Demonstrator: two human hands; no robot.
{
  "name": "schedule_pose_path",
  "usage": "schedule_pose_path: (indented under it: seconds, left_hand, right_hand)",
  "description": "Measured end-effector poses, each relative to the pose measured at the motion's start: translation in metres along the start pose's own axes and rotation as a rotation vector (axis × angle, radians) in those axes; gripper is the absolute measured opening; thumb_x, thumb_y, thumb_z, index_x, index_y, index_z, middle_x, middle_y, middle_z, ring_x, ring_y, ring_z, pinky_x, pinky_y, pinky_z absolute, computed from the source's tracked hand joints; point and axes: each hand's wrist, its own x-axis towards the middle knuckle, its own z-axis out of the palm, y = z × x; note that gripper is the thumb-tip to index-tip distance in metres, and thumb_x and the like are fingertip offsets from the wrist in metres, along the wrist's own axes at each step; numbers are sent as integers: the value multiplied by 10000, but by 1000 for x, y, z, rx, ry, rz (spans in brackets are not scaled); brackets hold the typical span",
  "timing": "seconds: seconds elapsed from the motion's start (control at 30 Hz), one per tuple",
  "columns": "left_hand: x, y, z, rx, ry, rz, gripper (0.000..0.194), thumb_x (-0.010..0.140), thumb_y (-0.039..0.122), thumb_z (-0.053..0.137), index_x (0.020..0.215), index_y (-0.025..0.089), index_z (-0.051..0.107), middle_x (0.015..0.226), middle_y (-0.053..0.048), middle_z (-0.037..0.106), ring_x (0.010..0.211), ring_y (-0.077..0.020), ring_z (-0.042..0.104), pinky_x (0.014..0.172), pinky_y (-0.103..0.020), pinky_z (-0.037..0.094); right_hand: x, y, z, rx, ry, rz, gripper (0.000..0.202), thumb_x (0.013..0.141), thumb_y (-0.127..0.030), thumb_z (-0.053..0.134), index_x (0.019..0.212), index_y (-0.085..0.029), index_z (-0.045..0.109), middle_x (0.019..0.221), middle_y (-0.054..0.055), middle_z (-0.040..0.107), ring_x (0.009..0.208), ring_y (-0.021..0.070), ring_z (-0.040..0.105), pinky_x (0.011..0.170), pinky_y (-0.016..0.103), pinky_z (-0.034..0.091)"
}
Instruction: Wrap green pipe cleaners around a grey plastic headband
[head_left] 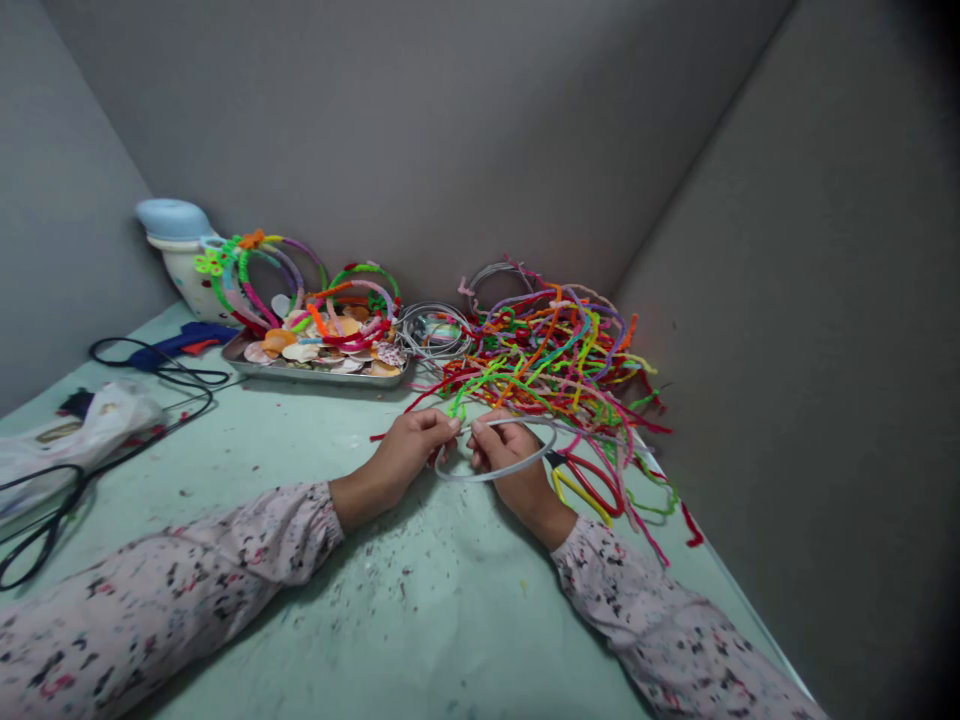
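Observation:
A thin grey wire hoop [469, 480] is held above the table between my two hands. My left hand [397, 455] pinches its far side with thumb and fingertips. Close by, my right hand [521, 475] grips the same hoop, its fingers closed, and the ring loops over that hand. A bright green pipe cleaner [457, 408] shows right at the left fingertips; whether it is held there or lies behind them I cannot tell. Scissors with red and yellow handles [600, 480] lie just right of my right hand, partly under pipe cleaners.
A big tangle of coloured pipe cleaners [555, 340] lies behind my hands, beside coiled grey wire [435, 330]. A metal tray [322, 377] holds shells and fuzzy wrapped hoops. Further left are a lidded container [184, 265], a black cable [199, 405] and a plastic bag [112, 425].

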Motion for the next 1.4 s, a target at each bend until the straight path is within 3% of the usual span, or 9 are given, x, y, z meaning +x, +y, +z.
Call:
schedule_pose_path:
  seconds: [0.63,0.87,1.07,1.23,1.4]
  left_hand:
    - [-1,3,-2,-133,-52,-90,136,700,224,657,631,132,583,557,-1,525,458,-78,427,441,-217,276]
    - [-1,4,0,-150,-88,-110,206,716,308,687,682,140,573,591,15,534,483,-71,445,479,-214,315]
    - [-3,5,2,-83,-58,-20,281,779,421,622,745,146,578,609,14,536,508,-81,448,492,-214,315]
    - [-6,7,2,90,92,191,204,756,339,651,860,170,607,679,26,555,553,-85,448,519,-207,346]
    - [-8,8,2,245,120,276,179,731,295,673,862,176,652,650,16,575,556,-99,469,512,-209,350]
  right_hand:
    - [-2,-4,-6,-210,-57,-249,189,895,-333,500,792,-206,593,643,-16,570,550,124,546,582,258,432]
    - [1,1,-2,-48,-11,-102,227,861,-402,535,782,-191,563,628,-23,562,510,113,523,499,235,402]
    - [7,5,-3,118,17,46,252,822,-426,574,753,-186,545,614,-33,554,475,90,497,441,206,371]
    - [7,5,-5,121,19,94,277,822,-442,571,737,-180,546,602,-28,556,462,82,479,438,201,375]
    - [9,5,-4,152,35,100,273,804,-439,589,755,-174,540,614,-33,559,459,76,492,423,194,361]
